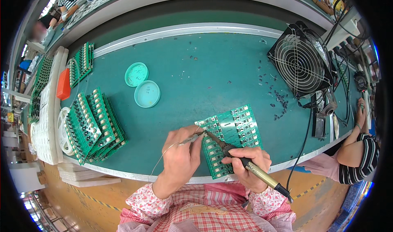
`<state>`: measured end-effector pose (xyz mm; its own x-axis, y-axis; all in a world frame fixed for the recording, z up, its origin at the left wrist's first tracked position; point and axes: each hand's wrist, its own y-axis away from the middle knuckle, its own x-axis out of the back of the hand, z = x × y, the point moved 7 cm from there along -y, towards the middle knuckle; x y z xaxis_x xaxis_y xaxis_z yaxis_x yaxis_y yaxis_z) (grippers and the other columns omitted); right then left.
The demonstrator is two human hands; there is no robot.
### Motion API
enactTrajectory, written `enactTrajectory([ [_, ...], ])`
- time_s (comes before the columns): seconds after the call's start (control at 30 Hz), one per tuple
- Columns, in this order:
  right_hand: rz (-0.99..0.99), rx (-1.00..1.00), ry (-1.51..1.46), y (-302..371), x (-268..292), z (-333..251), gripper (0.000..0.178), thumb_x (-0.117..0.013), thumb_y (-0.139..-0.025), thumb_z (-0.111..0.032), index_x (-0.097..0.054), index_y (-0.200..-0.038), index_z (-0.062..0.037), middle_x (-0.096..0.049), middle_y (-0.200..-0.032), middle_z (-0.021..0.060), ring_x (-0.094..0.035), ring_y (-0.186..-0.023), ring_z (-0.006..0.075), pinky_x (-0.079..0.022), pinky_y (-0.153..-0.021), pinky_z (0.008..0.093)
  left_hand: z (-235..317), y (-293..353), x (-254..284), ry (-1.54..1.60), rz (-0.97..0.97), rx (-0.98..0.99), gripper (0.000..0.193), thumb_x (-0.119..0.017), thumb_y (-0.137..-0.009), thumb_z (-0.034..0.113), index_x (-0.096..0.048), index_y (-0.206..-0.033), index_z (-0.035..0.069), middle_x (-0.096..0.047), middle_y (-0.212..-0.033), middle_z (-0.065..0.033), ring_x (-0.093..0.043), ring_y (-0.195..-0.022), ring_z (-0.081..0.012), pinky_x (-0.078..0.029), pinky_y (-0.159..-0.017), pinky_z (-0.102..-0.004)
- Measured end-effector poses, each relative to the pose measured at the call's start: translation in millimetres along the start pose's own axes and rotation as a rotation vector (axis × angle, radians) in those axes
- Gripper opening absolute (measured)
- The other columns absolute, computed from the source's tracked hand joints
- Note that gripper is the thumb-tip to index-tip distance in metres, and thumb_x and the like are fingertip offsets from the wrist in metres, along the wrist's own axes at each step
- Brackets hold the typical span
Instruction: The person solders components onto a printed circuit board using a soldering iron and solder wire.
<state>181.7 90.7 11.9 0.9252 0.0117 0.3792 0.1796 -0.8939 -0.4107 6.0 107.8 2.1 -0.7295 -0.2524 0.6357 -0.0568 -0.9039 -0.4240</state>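
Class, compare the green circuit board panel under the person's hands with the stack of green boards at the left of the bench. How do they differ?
The panel lies single and flat; the stack is several boards fanned and overlapping. The panel is being worked on, with the right hand touching a soldering iron to it and the left hand feeding solder wire; the stack sits untouched. Both are green and rest on the green bench.

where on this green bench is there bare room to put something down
The widest bare patch of the green bench mat lies between the two round teal lids and the black wire-guard fan. A smaller one sits between the stacked green circuit boards and the left hand. It is crowded by the scattered small black parts and around the green board panel under both hands.
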Motion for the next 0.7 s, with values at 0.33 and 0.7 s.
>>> enactTrajectory([
  [0.33, 0.050, 0.078, 0.131, 18.8, 26.1, -3.4, 0.026, -0.076, -0.083, -0.006, -0.065, -0.107, -0.0042, -0.071, -0.077, 0.0091, -0.070, -0.067, 0.0239, -0.056, -0.060, 0.0338, 0.4, 0.3, 0.3, 0.003, 0.013, -0.016, 0.026, -0.073, -0.078, -0.006, -0.067, -0.101, 0.004, -0.070, -0.099, -0.0076, -0.062, -0.078, -0.0292, -0.049, -0.071, -0.0377],
  [0.7, -0.064, -0.016, 0.532, 24.5, 2.1, -6.4, 0.062, -0.083, -0.076, -0.019, -0.059, -0.132, -0.0079, -0.063, -0.112, 0.0169, -0.061, -0.114, 0.0358, -0.045, -0.103, 0.0520, -11.8, 2.9, 22.6, 0.118, 0.007, 0.227, 0.016, -0.070, -0.084, -0.001, -0.069, -0.100, 0.002, -0.071, -0.099, -0.0106, -0.066, -0.085, -0.0291, -0.051, -0.077, -0.0374],
])
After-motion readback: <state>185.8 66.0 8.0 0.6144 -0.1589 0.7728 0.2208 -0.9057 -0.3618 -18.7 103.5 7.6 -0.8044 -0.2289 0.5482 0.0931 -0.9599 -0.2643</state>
